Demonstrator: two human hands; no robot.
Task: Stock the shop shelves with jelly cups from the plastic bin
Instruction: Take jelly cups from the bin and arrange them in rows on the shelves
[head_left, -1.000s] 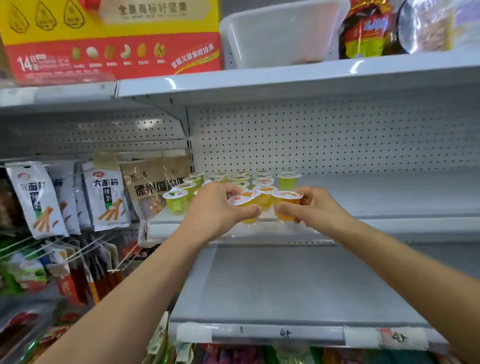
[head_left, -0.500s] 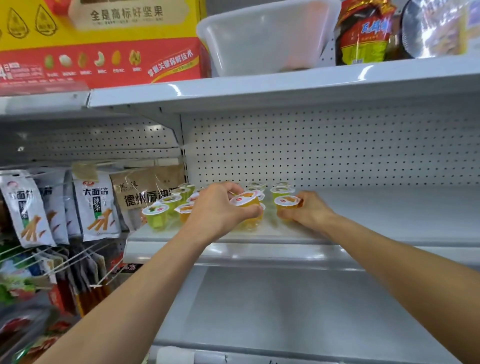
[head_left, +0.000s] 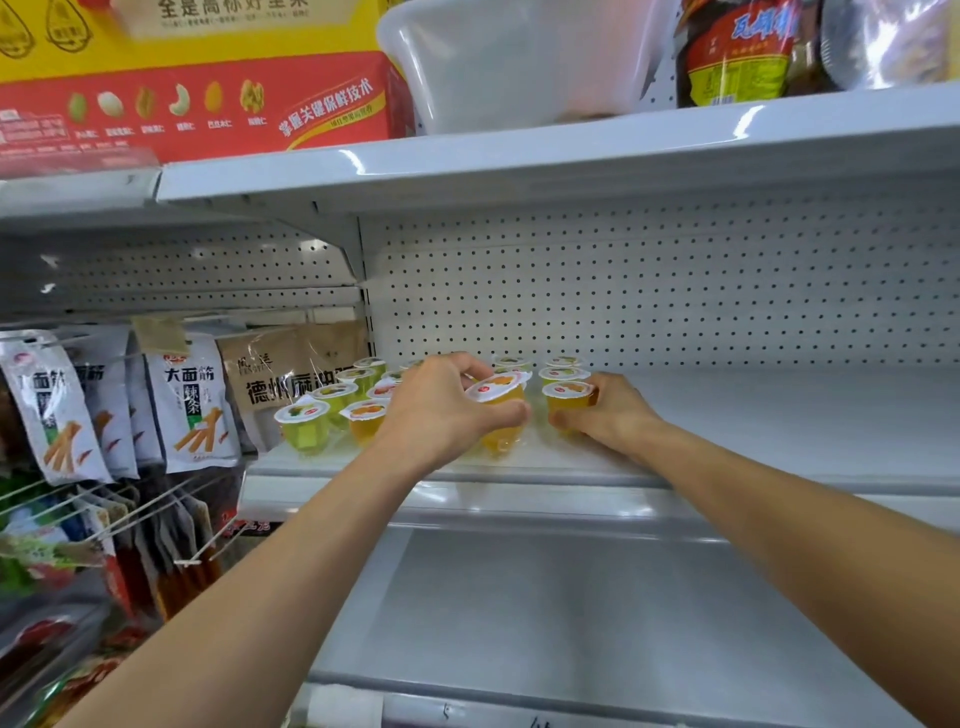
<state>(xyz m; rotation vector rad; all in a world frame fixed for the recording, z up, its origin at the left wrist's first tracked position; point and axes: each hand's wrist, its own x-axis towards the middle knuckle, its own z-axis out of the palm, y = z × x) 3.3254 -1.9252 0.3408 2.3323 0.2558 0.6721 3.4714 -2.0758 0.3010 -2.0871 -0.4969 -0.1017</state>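
Note:
Several green and orange jelly cups (head_left: 306, 423) stand in rows at the left end of the white middle shelf (head_left: 779, 415). My left hand (head_left: 441, 410) grips an orange jelly cup (head_left: 501, 397), tilted, above a second orange cup that stands on the shelf. My right hand (head_left: 610, 410) holds another orange jelly cup (head_left: 569, 397) that sits on the shelf just right of the rows. A translucent plastic bin (head_left: 519, 62) rests on the top shelf; its contents are hidden.
A red and yellow nut box (head_left: 197, 88) and snack bags (head_left: 737, 52) share the top shelf. Hanging snack packets (head_left: 187, 400) fill pegs at the left. The pegboard back wall (head_left: 675, 291) closes the shelf. A lower shelf (head_left: 571, 623) lies below.
Both hands moved forward and down to the shelf with their cups. The right hand's cup now sits on the shelf surface. The camera moved closer.

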